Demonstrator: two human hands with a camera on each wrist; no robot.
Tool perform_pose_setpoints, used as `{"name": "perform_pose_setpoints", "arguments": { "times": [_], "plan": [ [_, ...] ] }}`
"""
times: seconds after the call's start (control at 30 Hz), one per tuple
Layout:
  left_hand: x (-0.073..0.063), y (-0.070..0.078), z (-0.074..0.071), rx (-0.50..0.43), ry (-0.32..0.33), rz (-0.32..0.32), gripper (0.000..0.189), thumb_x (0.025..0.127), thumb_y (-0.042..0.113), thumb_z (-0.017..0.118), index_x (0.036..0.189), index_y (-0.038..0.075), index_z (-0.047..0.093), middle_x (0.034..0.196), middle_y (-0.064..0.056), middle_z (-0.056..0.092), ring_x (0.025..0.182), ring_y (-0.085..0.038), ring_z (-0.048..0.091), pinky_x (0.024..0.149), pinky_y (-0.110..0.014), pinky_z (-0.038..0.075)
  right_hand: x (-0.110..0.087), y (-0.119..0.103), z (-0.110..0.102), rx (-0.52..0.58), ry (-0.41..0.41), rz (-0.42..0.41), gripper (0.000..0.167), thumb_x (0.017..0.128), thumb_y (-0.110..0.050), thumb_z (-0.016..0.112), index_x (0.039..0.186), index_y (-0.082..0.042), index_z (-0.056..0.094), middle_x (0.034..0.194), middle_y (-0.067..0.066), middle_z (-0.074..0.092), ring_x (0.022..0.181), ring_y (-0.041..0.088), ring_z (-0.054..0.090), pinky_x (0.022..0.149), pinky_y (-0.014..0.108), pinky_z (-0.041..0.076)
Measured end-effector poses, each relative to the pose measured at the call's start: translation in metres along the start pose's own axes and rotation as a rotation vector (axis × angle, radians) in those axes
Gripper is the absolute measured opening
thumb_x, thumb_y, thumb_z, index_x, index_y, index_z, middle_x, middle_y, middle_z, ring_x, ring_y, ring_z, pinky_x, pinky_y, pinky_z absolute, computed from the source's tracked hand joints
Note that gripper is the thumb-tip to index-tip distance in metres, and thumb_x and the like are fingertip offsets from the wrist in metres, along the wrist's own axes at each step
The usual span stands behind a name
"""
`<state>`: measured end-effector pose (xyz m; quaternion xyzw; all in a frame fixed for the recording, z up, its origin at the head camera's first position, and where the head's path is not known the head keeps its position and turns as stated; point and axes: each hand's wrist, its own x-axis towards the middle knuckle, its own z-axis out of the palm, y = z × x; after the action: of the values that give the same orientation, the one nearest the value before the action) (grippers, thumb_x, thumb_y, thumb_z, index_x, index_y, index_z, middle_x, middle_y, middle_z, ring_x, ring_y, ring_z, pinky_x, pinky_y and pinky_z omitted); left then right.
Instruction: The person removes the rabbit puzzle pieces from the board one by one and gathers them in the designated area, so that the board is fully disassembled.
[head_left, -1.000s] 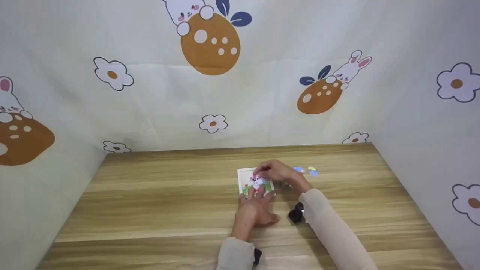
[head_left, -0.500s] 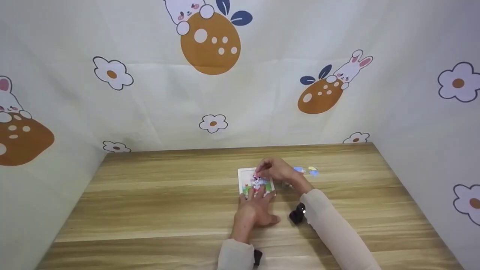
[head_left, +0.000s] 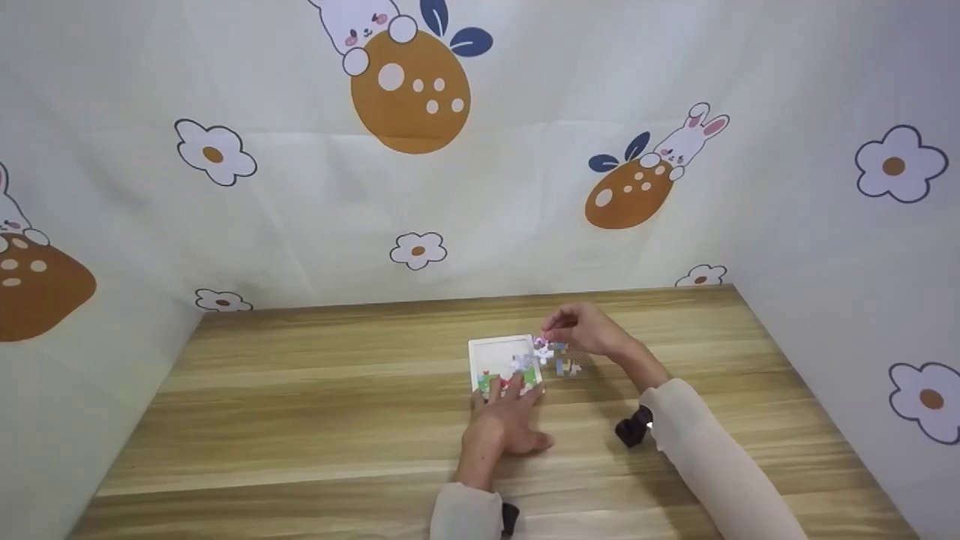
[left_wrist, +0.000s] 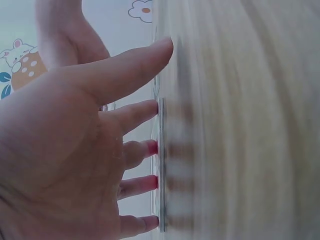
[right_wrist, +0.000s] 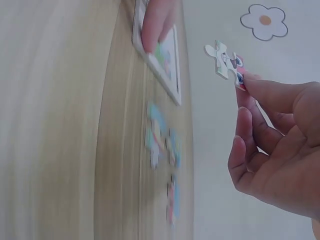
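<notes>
A small jigsaw puzzle in a white tray (head_left: pixel 472 367) lies on the table, its near part filled with green and coloured pieces and its far part showing bare white base. My left hand (head_left: pixel 504 427) rests straight fingertips on the tray's near side, over the filled pieces. Just off the tray's right edge, my right hand (head_left: pixel 596 334) pinches a jigsaw puzzle piece (right_wrist: pixel 223 62) between thumb and fingertips. White with a pink part and printed eyes, that piece is held up above the table in the right wrist view.
Several loose puzzle pieces (right_wrist: pixel 156 130) lie on the wooden table to the right of the tray, partly under my right hand in the head view. A pale printed cloth (head_left: pixel 322 225) hangs behind the table and at both sides.
My right hand has lifted the piece with the printed face out of the tray and carried it right. The left hand stays on the tray. The head view has shifted slightly.
</notes>
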<state>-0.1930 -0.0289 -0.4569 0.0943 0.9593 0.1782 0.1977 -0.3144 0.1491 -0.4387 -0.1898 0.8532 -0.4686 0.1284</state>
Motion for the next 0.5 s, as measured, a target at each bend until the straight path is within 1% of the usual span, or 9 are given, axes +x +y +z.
{"name": "perform_pose_setpoints", "arguments": {
  "times": [0.13,0.23,0.43,0.5],
  "plan": [
    [0.000,0.000,0.000,0.010,0.004,-0.001,0.079,0.086,0.051,0.072,0.154,0.028,0.039,0.168,-0.007,0.021,0.156,-0.036,0.016,0.123,-0.064,0.014,-0.011,0.010,-0.013,-0.027,0.015,0.006,0.010,0.092,-0.003,0.069,0.100,0.002,0.071,0.095,0.011,0.072,0.082,0.010,0.063,0.073,0.024,0.054],
    [0.000,0.000,0.000,0.009,0.007,0.000,0.079,0.086,0.050,0.072,0.154,0.028,0.039,0.168,-0.007,0.021,0.156,-0.037,0.015,0.123,-0.064,0.014,-0.017,0.018,-0.020,-0.037,0.014,0.006,0.010,0.091,-0.002,0.069,0.099,0.004,0.071,0.096,0.014,0.072,0.082,0.009,0.064,0.072,0.017,0.052],
    [-0.002,0.000,0.001,-0.001,0.004,0.004,0.080,0.086,0.050,0.072,0.155,0.028,0.038,0.169,-0.008,0.019,0.156,-0.038,0.014,0.124,-0.064,0.011,-0.029,0.033,-0.033,-0.066,0.021,0.026,0.013,0.090,-0.003,0.070,0.099,0.006,0.070,0.097,0.020,0.073,0.083,0.012,0.065,0.070,0.016,0.051],
    [-0.002,0.002,0.000,-0.002,0.002,0.003,0.080,0.086,0.051,0.071,0.155,0.028,0.038,0.169,-0.008,0.019,0.156,-0.038,0.013,0.124,-0.064,0.011,-0.033,0.037,-0.037,-0.070,0.021,0.038,0.012,0.090,-0.001,0.070,0.099,0.007,0.070,0.099,0.021,0.073,0.083,0.013,0.066,0.070,0.016,0.052]
  ]
}}
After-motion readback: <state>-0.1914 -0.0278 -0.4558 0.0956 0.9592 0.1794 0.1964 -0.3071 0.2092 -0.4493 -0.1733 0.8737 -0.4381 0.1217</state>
